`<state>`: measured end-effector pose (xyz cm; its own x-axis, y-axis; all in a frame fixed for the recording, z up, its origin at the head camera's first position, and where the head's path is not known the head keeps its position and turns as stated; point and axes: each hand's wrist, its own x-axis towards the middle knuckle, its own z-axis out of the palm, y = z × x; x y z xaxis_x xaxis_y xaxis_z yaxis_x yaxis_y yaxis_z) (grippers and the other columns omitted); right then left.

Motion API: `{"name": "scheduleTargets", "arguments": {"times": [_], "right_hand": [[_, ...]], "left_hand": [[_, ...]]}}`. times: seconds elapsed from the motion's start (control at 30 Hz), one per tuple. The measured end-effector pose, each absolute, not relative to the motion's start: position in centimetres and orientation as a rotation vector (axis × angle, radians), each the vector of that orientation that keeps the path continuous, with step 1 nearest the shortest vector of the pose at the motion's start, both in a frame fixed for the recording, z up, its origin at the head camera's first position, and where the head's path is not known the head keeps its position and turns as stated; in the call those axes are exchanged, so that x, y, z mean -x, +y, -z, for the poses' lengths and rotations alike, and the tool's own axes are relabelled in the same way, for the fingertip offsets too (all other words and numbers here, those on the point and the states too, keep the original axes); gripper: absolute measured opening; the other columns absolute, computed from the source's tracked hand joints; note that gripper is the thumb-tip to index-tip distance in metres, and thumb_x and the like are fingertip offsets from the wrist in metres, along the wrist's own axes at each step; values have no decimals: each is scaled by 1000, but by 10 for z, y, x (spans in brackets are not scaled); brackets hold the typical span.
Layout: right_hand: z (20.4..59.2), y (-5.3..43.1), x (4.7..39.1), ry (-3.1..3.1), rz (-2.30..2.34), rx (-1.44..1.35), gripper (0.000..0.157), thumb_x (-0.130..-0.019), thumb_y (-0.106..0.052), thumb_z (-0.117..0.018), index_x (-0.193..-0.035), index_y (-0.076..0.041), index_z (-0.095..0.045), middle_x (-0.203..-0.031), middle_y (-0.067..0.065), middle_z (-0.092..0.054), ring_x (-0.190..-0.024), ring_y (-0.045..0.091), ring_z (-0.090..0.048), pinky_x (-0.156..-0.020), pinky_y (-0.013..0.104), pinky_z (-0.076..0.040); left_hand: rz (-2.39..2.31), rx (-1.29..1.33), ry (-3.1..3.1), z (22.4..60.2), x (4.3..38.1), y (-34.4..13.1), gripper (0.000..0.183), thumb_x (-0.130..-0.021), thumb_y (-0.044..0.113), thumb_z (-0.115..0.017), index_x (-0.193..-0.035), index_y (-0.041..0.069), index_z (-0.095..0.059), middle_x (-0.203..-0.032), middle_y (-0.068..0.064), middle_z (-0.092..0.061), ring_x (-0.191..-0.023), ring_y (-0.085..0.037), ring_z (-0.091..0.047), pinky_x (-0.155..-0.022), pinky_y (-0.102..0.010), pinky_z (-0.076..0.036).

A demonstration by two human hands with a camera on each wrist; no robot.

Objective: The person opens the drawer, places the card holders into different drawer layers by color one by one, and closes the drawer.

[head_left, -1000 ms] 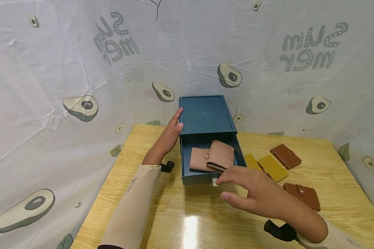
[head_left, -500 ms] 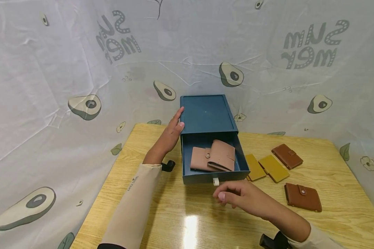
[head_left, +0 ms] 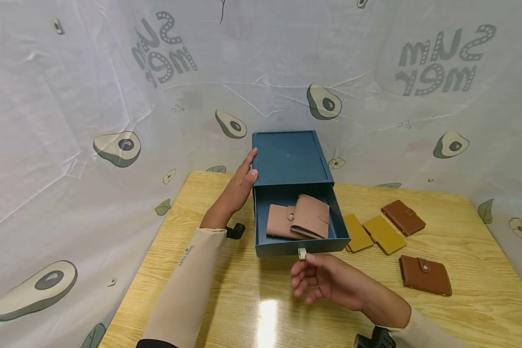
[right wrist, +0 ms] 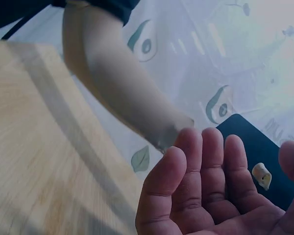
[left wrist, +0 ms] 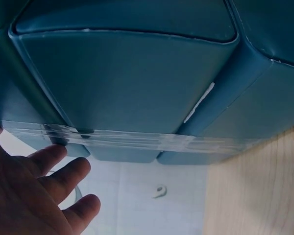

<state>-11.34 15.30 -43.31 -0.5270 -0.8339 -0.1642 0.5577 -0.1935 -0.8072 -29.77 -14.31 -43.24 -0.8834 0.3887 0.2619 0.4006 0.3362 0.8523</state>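
Note:
A blue plastic drawer box point(head_left: 292, 158) stands at the back of the table with its drawer point(head_left: 282, 249) pulled out. Inside the drawer lie two pink wallets, one point(head_left: 311, 217) overlapping the other point(head_left: 279, 223). My left hand point(head_left: 237, 193) rests along the box's left side, fingers extended; the left wrist view shows those fingers point(left wrist: 71, 174) beside the taped blue wall. Just below the drawer front is my right hand point(head_left: 330, 280), palm turned inward, fingers loosely bent around nothing. Its thumb is right by the small white pull tab point(head_left: 302, 253), which shows point(right wrist: 262, 176) between thumb and fingers in the right wrist view.
Right of the drawer, two yellow wallets point(head_left: 384, 235) point(head_left: 357, 233) lie side by side on the wooden table point(head_left: 226, 299). Two brown wallets lie farther right, one at the back point(head_left: 403, 217) and one nearer point(head_left: 426, 275). A printed curtain point(head_left: 182, 130) hangs behind the table.
My right hand has dropped from above the drawer front to below it, and its palm has turned inward under the pull tab. The left hand, drawer and wallets stay in place.

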Motion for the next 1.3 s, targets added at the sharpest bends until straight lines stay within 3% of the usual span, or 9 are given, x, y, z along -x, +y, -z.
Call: {"name": "scheduleTargets", "arguments": {"times": [0.7, 1.07, 1.3], "right_hand": [[443, 142, 114, 999, 1933, 363, 49, -120, -41, -32, -123, -16, -74, -115, -1, -75, -107, 14, -74, -90, 29, -59], [442, 140, 114, 1007, 1949, 361, 49, -120, -40, -32, -121, -15, -74, -114, 0, -75, -105, 14, -74, -89, 29, -60], [442, 140, 115, 1004, 1952, 369, 48, -120, -40, -33, -121, -15, -75, -114, 1, -76, -105, 14, -74, -90, 29, -59]], "left_hand": [[1637, 772, -2536, 437, 299, -145, 64, -116, 42, -31, -176, 33, -10, -182, 0, -6, -167, -32, -12, -130, -64, -16], [1663, 781, -2526, 437, 300, -145, 64, -116, 44, -29, -176, 33, -9, -182, 1, -5, -167, -29, -9, -131, -62, -15], [1722, 808, -2527, 437, 301, -145, 63, -118, 34, -30, -176, 31, -5, -182, -1, 1, -167, -32, -6, -131, -61, -15]]}}
